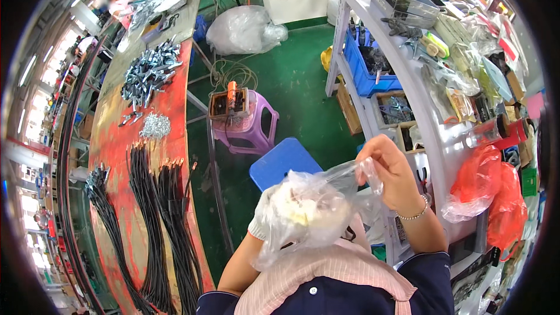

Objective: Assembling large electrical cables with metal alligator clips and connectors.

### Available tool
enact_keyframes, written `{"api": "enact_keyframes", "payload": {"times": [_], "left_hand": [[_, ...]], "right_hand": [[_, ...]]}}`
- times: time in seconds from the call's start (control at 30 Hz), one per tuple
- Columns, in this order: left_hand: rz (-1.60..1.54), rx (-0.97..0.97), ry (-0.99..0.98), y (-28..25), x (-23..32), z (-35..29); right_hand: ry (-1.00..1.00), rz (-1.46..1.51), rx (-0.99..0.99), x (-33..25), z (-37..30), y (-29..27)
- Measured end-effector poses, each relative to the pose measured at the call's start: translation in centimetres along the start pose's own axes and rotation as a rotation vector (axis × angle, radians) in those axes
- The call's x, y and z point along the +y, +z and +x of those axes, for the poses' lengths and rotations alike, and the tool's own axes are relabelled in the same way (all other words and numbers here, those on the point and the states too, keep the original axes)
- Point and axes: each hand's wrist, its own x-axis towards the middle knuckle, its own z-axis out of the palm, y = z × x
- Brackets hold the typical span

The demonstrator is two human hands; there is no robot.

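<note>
- From my head, the left of two side-by-side fisheye cameras looks down and forward over my pink striped apron.
- Close below the lens: my right hand, with the green floor farther off.
- The wide sweep takes in a workbench at left and shelving at right, straight edges bowing toward the rim.
</note>
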Motion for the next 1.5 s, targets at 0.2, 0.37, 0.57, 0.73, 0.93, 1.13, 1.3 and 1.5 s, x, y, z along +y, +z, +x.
{"api": "enact_keyframes", "payload": {"times": [0.2,0.37,0.57,0.73,0.93,1.13,1.3,1.5], "left_hand": [[0.039,-0.122,-0.139,-2.0,-0.3,-1.9],[0.173,-0.120,-0.090,-2.6,0.0,-2.2],[1.049,-0.044,0.332,-3.2,0.4,-1.4],[1.261,0.145,0.440,-3.2,0.3,-1.6],[-0.438,0.242,0.031,-4.3,-1.6,-1.9],[-0.465,0.159,-0.067,-2.6,0.7,-2.3],[-0.315,0.027,-0.130,-2.8,0.0,-3.1],[-0.182,-0.135,-0.198,-2.6,-0.1,-3.5]], "right_hand": [[0.326,0.888,0.118,0.7,0.8,0.3],[0.374,0.915,0.045,3.0,0.5,0.3],[0.362,0.782,-0.261,4.3,-3.1,1.6],[0.101,0.747,-0.132,5.9,-3.2,3.0],[0.153,0.906,-0.044,6.1,-2.7,3.3],[0.148,0.909,0.045,5.2,-2.4,3.1],[0.252,0.818,0.142,3.3,-2.0,3.6],[0.390,1.139,-0.152,2.9,-3.1,2.4]]}}
